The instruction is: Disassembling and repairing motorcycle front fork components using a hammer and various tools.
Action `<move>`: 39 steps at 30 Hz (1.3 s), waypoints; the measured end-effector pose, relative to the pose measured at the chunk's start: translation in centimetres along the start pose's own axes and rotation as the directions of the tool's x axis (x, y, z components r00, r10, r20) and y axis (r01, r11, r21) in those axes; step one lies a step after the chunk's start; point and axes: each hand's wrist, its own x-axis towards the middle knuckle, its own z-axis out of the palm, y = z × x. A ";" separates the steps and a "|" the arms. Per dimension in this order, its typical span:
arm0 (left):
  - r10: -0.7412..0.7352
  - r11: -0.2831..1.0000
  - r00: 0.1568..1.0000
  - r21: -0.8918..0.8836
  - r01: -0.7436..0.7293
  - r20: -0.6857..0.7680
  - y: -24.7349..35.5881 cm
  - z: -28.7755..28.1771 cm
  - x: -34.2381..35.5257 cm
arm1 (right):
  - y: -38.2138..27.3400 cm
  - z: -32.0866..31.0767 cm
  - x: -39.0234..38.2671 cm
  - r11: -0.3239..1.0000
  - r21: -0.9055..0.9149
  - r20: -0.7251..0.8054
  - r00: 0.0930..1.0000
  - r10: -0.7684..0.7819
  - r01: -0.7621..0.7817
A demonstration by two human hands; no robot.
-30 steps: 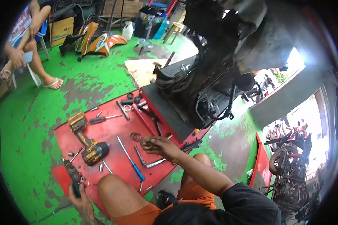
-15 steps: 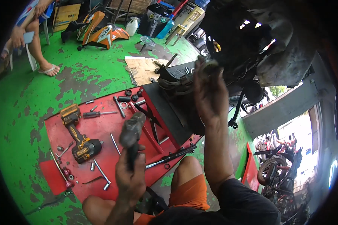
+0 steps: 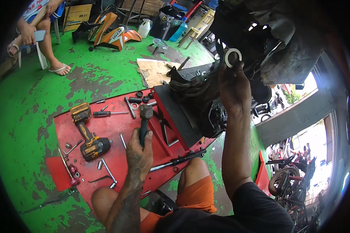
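Note:
My left hand (image 3: 139,154) is closed around the dark green handle of a hammer (image 3: 146,112), whose grey head points up above the red platform (image 3: 68,126). Raised at the right, my right hand (image 3: 235,89) pinches a pale metal ring (image 3: 227,58) between its fingertips, the ring's hole turned toward me. Behind that hand is the dark underside of a partly stripped motorbike (image 3: 237,23). Beneath the hammer lie a socket bar (image 3: 130,108) and several small round parts.
A cordless impact wrench (image 3: 94,148), a screwdriver (image 3: 102,113) and a fork tube (image 3: 179,160) lie on the platform. Orange fairings (image 3: 114,37) stand on the green floor. At far left sits a person with a phone (image 3: 39,35). Motorbikes (image 3: 286,174) stand at right.
My right hand has turned and moved slightly right, so the ring now shows plainly. The hammer has moved up a little and stands more upright, still in my left hand. The view has shifted slightly.

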 end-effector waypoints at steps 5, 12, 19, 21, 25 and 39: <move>-0.055 0.991 0.996 -0.123 0.046 -0.076 0.4 -1.4 -0.5 | 3.5 -0.7 -4.7 0.990 -0.113 -0.043 0.996 0.082 -0.087; -0.037 0.999 0.979 -0.030 0.032 -0.201 -0.9 -5.6 -0.4 | 13.0 -10.7 -16.9 0.751 -0.310 -0.197 0.812 0.549 -0.583; -0.225 0.972 0.916 -0.135 0.190 -0.332 -4.4 -6.7 -0.3 | 14.8 -14.9 -26.5 0.286 -0.293 -0.557 0.405 0.725 -0.913; -0.204 0.968 0.925 -0.204 0.142 -0.322 -4.6 -7.2 -0.1 | 15.1 -16.8 -27.7 0.266 -0.304 -0.504 0.391 0.770 -0.915; -0.193 0.940 0.931 -0.332 0.085 -0.310 -5.0 -7.2 0.2 | 14.0 -17.8 -27.7 0.247 -0.317 -0.494 0.381 0.782 -0.916; -0.436 0.728 0.875 -0.654 0.206 -0.211 -4.2 -1.6 -0.2 | 16.6 -17.3 -25.3 0.390 -0.196 -0.338 0.435 0.835 -0.900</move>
